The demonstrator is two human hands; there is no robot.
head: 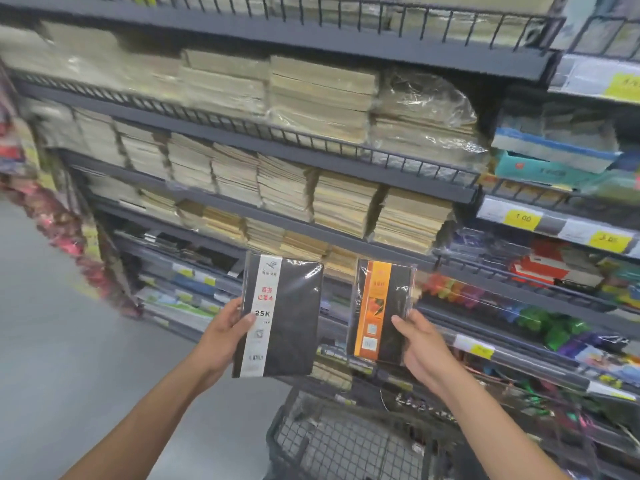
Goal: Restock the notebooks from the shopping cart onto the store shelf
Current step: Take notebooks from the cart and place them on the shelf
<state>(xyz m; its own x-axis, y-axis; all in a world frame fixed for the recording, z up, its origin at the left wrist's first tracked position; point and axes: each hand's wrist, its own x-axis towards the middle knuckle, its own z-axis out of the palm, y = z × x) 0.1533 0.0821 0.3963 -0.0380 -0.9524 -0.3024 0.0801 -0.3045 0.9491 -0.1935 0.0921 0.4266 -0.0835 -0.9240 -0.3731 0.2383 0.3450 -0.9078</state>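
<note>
My left hand [227, 332] grips a black notebook with a white spine band [287, 317] by its left edge, held upright in front of the shelves. My right hand [420, 344] holds a smaller black notebook with an orange band [394, 310] by its lower right corner. Both are wrapped in clear film and held side by side, apart from each other. Below them stands the dark wire shopping cart [332, 445]. The store shelf [277, 216] rises behind, its dark boards stacked with piles of tan notebooks.
A grey floor [69, 341] lies to the left, with colourful hanging goods [65, 230] at the shelf end. The neighbouring shelf on the right [554, 220] carries boxed stationery, coloured packs and yellow price tags. Lower shelf levels hold dark and coloured notebooks.
</note>
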